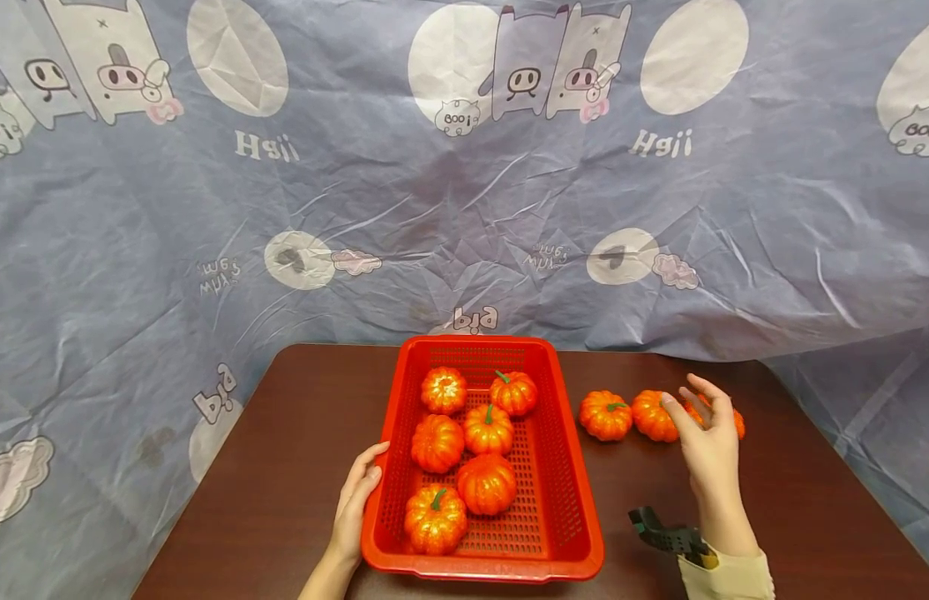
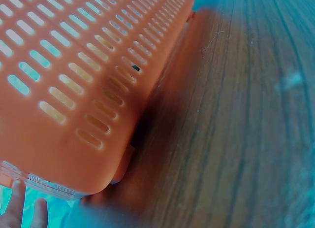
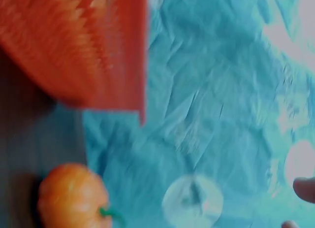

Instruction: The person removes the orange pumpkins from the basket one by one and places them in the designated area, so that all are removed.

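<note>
A red plastic basket (image 1: 576, 467) with slotted walls stands in the middle of the table and holds several small orange pumpkins (image 1: 488, 483), some showing green stems. At its left rim, my left hand (image 1: 352, 504) touches the edge with extended fingers; the left wrist view shows fingertips (image 2: 17, 188) at the rim. Over the right side of the table, my right hand (image 1: 711, 446) is raised with fingers apart and nothing between them. Behind it, another pumpkin (image 1: 738, 423) is partly hidden. Two more pumpkins, one nearer the basket (image 1: 606, 416) and one beside the thumb (image 1: 654, 416), sit in line with it.
The dark brown table (image 1: 314, 417) extends to both sides of the basket. A grey-blue printed cloth (image 1: 434, 217) hangs behind the table's far edge. A black wrist device (image 1: 670, 537) juts out from the right forearm.
</note>
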`<state>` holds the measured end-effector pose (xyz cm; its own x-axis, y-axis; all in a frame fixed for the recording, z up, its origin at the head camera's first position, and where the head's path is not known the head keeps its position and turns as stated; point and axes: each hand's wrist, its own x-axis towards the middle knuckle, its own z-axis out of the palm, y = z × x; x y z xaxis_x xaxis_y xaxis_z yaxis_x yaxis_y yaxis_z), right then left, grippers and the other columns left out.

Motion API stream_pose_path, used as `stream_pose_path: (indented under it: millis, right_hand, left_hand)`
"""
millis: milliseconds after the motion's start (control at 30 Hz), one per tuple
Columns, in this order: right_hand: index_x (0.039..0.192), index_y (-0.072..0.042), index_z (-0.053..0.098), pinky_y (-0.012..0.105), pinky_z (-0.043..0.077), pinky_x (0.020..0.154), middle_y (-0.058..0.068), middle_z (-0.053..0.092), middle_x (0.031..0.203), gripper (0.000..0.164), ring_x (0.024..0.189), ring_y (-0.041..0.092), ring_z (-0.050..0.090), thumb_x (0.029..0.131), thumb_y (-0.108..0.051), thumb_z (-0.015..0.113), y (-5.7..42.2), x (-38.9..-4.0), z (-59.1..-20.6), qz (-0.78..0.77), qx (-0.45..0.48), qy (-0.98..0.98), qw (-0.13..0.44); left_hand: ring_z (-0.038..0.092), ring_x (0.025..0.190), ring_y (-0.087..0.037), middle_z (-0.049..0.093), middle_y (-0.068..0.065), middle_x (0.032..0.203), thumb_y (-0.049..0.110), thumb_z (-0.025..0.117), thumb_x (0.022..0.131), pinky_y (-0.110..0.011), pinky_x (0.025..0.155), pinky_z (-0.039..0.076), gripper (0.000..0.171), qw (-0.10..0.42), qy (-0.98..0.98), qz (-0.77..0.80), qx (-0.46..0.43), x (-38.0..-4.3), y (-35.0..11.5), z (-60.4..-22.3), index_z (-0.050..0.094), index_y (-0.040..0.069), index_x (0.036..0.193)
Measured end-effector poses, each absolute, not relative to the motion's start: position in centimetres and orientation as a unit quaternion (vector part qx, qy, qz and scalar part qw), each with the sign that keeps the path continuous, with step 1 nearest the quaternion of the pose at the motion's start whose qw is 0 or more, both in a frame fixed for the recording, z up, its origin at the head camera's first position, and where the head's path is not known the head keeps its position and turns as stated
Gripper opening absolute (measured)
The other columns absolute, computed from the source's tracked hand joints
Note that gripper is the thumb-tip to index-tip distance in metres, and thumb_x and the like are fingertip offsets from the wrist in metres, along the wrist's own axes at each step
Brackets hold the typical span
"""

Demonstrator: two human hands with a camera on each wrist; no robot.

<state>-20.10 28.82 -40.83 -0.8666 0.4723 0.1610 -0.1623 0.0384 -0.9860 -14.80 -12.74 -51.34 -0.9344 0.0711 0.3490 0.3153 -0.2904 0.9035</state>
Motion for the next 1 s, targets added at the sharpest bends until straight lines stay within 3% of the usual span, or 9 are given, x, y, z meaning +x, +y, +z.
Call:
stream_pose_path:
  millis: [300,500,600,833,1000]
  right_hand:
    - [0.13,-0.017,0.044,0.011,0.04,0.083,-0.005,0.045,0.122,0.041,0.113,0.007,0.045,0.092,-0.011,0.06,25.7,-19.9,-37.7,0.634,0.078,-0.756,0.141]
    - [0.132,0.002,0.039,0.015,0.043,0.085,-0.003,0.047,0.123,0.044,0.112,0.007,0.049,0.092,-0.004,0.057,23.6,-20.1,-36.7,0.662,0.154,-0.727,0.101]
    - [0.133,0.006,0.036,0.017,0.045,0.085,-0.001,0.048,0.124,0.048,0.112,0.011,0.051,0.091,-0.003,0.058,22.5,-20.2,-36.8,0.649,0.177,-0.735,0.08]
    - [0.133,0.001,0.038,0.022,0.046,0.087,0.013,0.043,0.133,0.051,0.112,0.011,0.052,0.088,-0.002,0.062,20.1,-20.5,-37.8,0.611,0.228,-0.757,0.024]
    - [0.133,-0.003,0.039,0.026,0.046,0.088,0.016,0.04,0.136,0.053,0.117,0.025,0.049,0.087,-0.006,0.065,18.8,-20.6,-38.6,0.616,0.233,-0.752,-0.015]
  left_hand:
    - [0.05,0.112,-0.021,0.042,-0.021,0.13,0.009,0.029,0.101,-0.03,0.09,0.044,0.038,0.079,-0.588,-0.788,-0.168,-14.9,-12.7,-51.3,0.031,-0.008,0.135]
    - [0.05,0.112,-0.021,0.041,-0.021,0.13,0.01,0.029,0.102,-0.029,0.09,0.044,0.038,0.078,-0.591,-0.787,-0.161,-14.8,-12.7,-51.4,0.032,-0.007,0.135]
    - [0.05,0.112,-0.022,0.042,-0.021,0.131,0.01,0.03,0.102,-0.029,0.09,0.044,0.038,0.075,-0.589,-0.789,-0.162,-14.7,-12.7,-51.4,0.031,-0.007,0.135]
    - [0.05,0.113,-0.022,0.041,-0.022,0.131,0.011,0.03,0.102,-0.029,0.091,0.044,0.038,0.074,-0.594,-0.786,-0.153,-14.7,-12.7,-51.3,0.032,-0.007,0.135]
    - [0.049,0.114,-0.022,0.039,-0.023,0.132,0.011,0.029,0.102,-0.029,0.091,0.043,0.038,0.073,-0.595,-0.786,-0.152,-14.8,-12.7,-51.3,0.032,-0.007,0.135]
